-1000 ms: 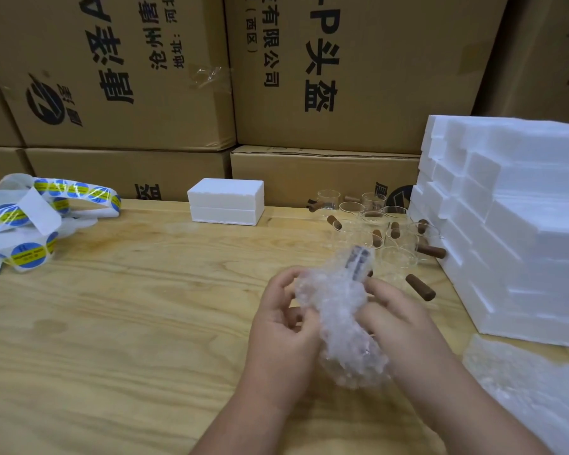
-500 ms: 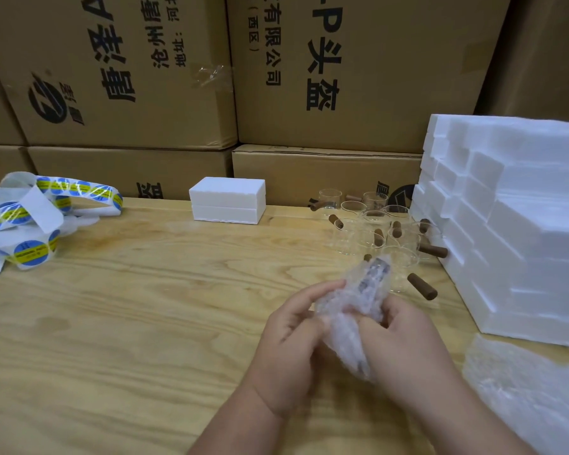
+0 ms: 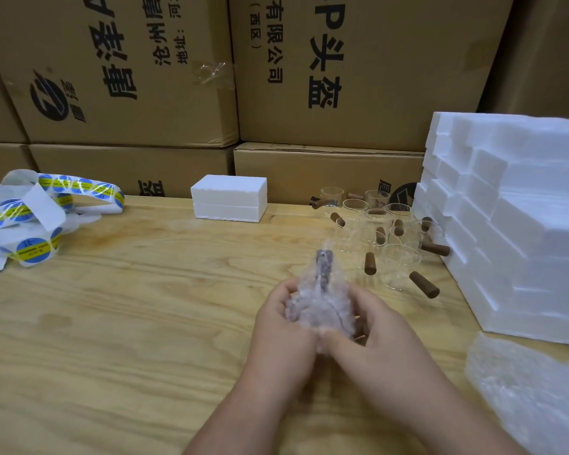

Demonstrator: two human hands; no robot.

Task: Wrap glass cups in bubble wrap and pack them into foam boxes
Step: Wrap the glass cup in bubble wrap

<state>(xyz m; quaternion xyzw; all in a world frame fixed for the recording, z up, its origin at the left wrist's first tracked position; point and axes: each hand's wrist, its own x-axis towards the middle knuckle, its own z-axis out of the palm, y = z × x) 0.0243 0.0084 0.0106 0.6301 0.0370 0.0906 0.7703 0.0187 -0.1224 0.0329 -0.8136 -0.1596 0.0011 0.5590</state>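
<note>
A glass cup bundled in bubble wrap (image 3: 319, 300) sits between both hands just above the wooden table (image 3: 128, 307). Its brown handle pokes up under the wrap. My left hand (image 3: 281, 326) cups the bundle's left side and my right hand (image 3: 372, 330) presses its right side and bottom. Several bare glass cups with brown wooden handles (image 3: 385, 241) stand in a cluster behind, to the right. One closed white foam box (image 3: 229, 202) rests at the back of the table. A tall stack of foam boxes (image 3: 519, 218) fills the right.
Loose bubble wrap sheets (image 3: 526, 399) lie at the near right corner. A tangled strip of blue and yellow round stickers (image 3: 37, 211) lies at the left. Large cardboard cartons (image 3: 342, 70) form a wall behind the table.
The bundle has turned and drawn tighter: the handle end swung from pointing right to upright. Both hands have closed in around it and shifted slightly left.
</note>
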